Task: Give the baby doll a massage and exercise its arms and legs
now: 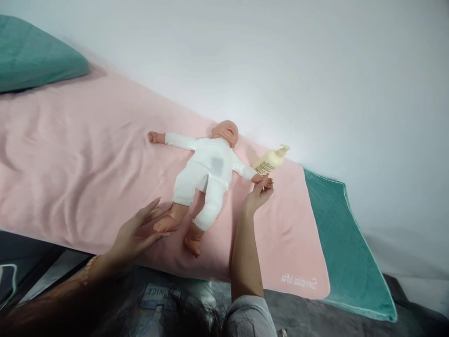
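Note:
A baby doll (215,157) in white cloth lies on its back on a pink blanket (105,187), arms spread and head toward the wall. A grey patch shows on its belly. At the doll's foot (166,223) on the left, my left hand (142,229) is open, its thumb and fingers apart on either side of the foot; whether it touches is unclear. My right hand (258,196) has its fingers closed round the doll's hand on the right. Just beyond that hand, a pale yellow pump bottle (269,161) lies tilted on the blanket.
A green pillow (38,58) sits at the far left end of the bed. Green sheet (340,234) shows past the blanket's right edge. A white wall (280,70) runs along the far side. The bed's near edge is close to my body.

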A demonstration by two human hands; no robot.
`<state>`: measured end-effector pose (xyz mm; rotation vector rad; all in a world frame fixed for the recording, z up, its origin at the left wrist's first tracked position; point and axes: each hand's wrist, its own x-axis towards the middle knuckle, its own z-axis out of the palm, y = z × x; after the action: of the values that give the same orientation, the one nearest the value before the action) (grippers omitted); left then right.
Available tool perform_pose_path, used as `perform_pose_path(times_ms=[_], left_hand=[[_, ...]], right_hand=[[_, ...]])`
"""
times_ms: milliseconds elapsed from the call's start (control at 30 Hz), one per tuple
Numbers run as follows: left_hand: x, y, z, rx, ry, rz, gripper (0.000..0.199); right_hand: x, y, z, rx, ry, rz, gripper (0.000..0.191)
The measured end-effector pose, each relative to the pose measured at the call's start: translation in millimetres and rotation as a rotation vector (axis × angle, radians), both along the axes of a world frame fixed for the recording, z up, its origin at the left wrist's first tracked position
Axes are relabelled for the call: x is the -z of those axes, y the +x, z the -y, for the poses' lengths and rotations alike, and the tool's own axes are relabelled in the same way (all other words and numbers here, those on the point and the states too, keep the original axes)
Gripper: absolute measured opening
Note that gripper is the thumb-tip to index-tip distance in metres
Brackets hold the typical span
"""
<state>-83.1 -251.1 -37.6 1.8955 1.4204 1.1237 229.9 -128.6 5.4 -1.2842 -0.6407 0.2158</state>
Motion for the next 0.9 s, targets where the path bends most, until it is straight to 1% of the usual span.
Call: perform_pose_path(times_ms=[67, 100, 167, 200, 267, 333, 400, 433, 500, 600, 733, 833, 900], left_hand=[[-9.8, 4.7, -9.1, 0.003, 0.064, 0.024, 0.066], [-14.8, 7.2, -15.2, 0.011, 0.107, 0.041, 0.067], [-24.6, 12.7, -29.7, 0.012, 0.186, 0.074, 0.068], [-29.4, 15.8, -37.6, -0.013, 0.210, 0.087, 0.068], [-38.4, 22.6, -53.0, -0.069, 0.214, 0.096, 0.066], [-46.1, 29.8, -66.7, -0.105, 0.183, 0.109, 0.064], [-52.1, 36.5, -78.1, -0.110, 0.150, 0.140, 0.063], [-54.5, 39.4, -82.9, -0.101, 0.138, 0.159, 0.062], [-58.3, 43.8, -90.9, -0.078, 0.117, 0.186, 0.061], [-62.6, 46.7, -99.0, -0.063, 0.100, 0.180, 0.059], [-65.0, 46.6, -100.4, -0.074, 0.120, 0.162, 0.060], [-61.8, 46.0, -93.6, -0.073, 0.153, 0.218, 0.066], [-57.4, 45.0, -85.9, -0.079, 0.175, 0.279, 0.065]], right_hand=[[-6.7, -14.2, 4.2, 0.001, 0.003, 0.127, 0.039], [-8.5, -20.6, 5.8, -0.023, 0.013, 0.182, 0.039], [-8.8, -30.7, 7.7, -0.105, 0.040, 0.300, 0.039], [-7.5, -34.0, 8.0, -0.154, 0.054, 0.377, 0.038], [-3.3, -37.4, 7.6, -0.250, 0.068, 0.578, 0.035], [0.7, -38.0, 6.4, -0.342, 0.061, 0.789, 0.032], [2.9, -37.7, 5.1, -0.440, 0.041, 0.939, 0.032], [3.2, -37.5, 4.4, -0.480, 0.027, 0.980, 0.032], [3.1, -37.7, 3.1, -0.532, -0.002, 1.016, 0.033], [2.9, -38.3, 1.0, -0.566, -0.030, 1.030, 0.032], [4.6, -38.3, -0.1, -0.587, -0.053, 1.025, 0.032], [5.5, -37.0, 1.8, -0.552, -0.068, 0.970, 0.031], [4.4, -35.5, 3.7, -0.493, -0.050, 0.873, 0.030]])
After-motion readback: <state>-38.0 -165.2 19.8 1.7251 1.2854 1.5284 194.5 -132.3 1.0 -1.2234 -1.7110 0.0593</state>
